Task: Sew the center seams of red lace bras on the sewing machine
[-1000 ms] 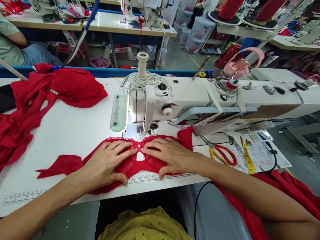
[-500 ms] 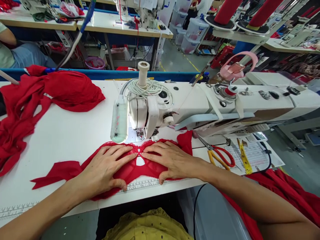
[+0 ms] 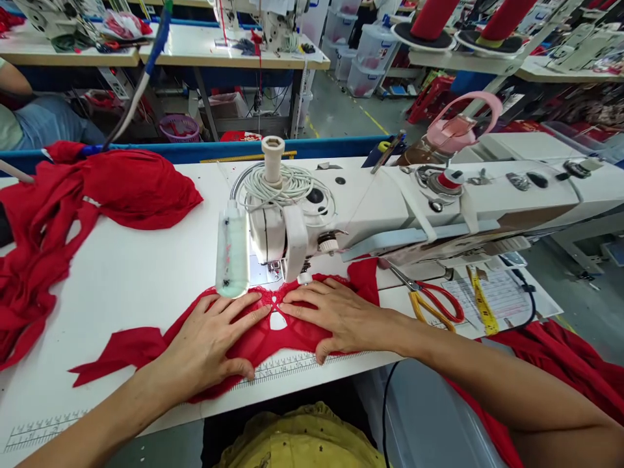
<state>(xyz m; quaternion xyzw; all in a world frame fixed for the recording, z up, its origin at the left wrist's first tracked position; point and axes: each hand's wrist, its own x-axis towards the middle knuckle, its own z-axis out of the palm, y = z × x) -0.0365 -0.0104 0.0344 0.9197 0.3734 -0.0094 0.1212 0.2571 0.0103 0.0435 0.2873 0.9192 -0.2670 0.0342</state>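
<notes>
A red lace bra (image 3: 263, 343) lies spread on the white table (image 3: 121, 273), just in front of the sewing machine (image 3: 373, 205). My left hand (image 3: 214, 338) rests flat on its left cup, fingers stretched toward the centre. On the right cup lies my right hand (image 3: 334, 315), also flat with fingers spread. Between my fingertips show the bra's crossed centre and a small gap with white table behind. One red strap end (image 3: 117, 351) trails out to the left. The machine's presser foot (image 3: 275, 268) is just beyond the bra's upper lace edge.
A heap of red fabric (image 3: 97, 201) covers the table's left side. Scissors with red handles (image 3: 441, 302), yellow-handled snips (image 3: 426, 312) and a yellow tape measure (image 3: 482, 302) lie to the right. A printed ruler (image 3: 292, 365) runs along the front edge. Another person sits at far left.
The camera view has shifted slightly. Both hands stay flat on the bra in nearly the same place.
</notes>
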